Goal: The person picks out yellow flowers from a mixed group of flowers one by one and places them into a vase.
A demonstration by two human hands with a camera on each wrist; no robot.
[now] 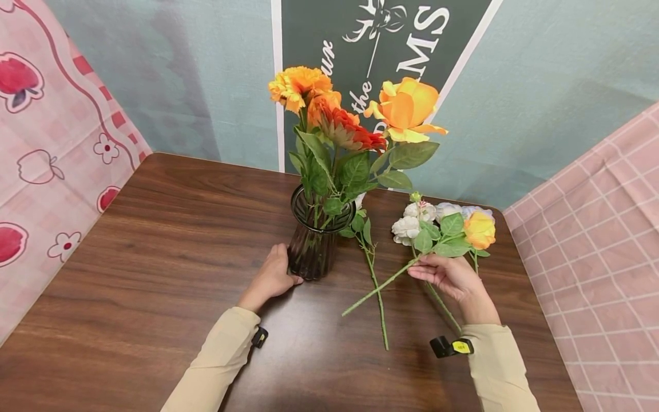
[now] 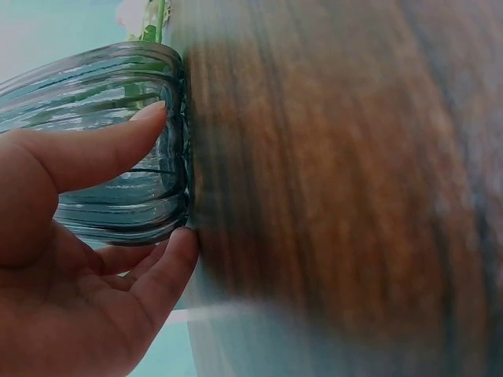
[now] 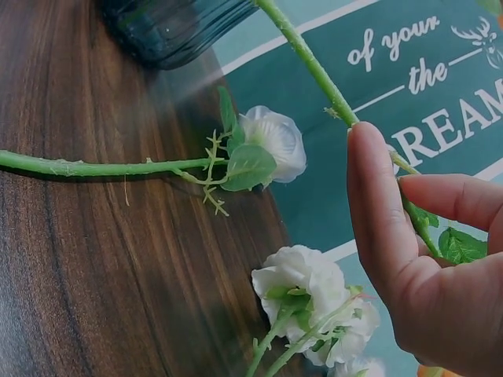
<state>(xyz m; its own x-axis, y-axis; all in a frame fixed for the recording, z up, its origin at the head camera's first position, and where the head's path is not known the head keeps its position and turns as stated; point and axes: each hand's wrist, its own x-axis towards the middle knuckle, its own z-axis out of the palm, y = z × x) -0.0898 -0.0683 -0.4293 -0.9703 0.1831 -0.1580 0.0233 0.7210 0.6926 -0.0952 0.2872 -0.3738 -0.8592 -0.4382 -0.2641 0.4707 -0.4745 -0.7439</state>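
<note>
My left hand (image 1: pixel 273 272) holds the lower part of a dark, ribbed glass vase (image 1: pixel 311 257), thumb and fingers on either side near its base. In the left wrist view the thumb lies along the glass (image 2: pixel 118 203). The vase stands upright with an orange carnation (image 1: pixel 298 87), a red-orange flower (image 1: pixel 355 129) and a large yellow-orange rose (image 1: pixel 409 106) in it. To the right, my right hand (image 1: pixel 455 280) pinches the green stem (image 3: pixel 310 67) of a yellow rose (image 1: pixel 480 231) between thumb and fingers. The stem's bare end points toward the vase's lower right.
A white rose (image 3: pixel 275 145) lies on the brown table (image 1: pixel 154 274), its long stem (image 1: pixel 382 317) crossing under the held one in the head view. Several white blooms (image 1: pixel 409 226) and pale blue flowers (image 1: pixel 448 210) lie behind my right hand. Hanging cloths enclose the table's back and sides.
</note>
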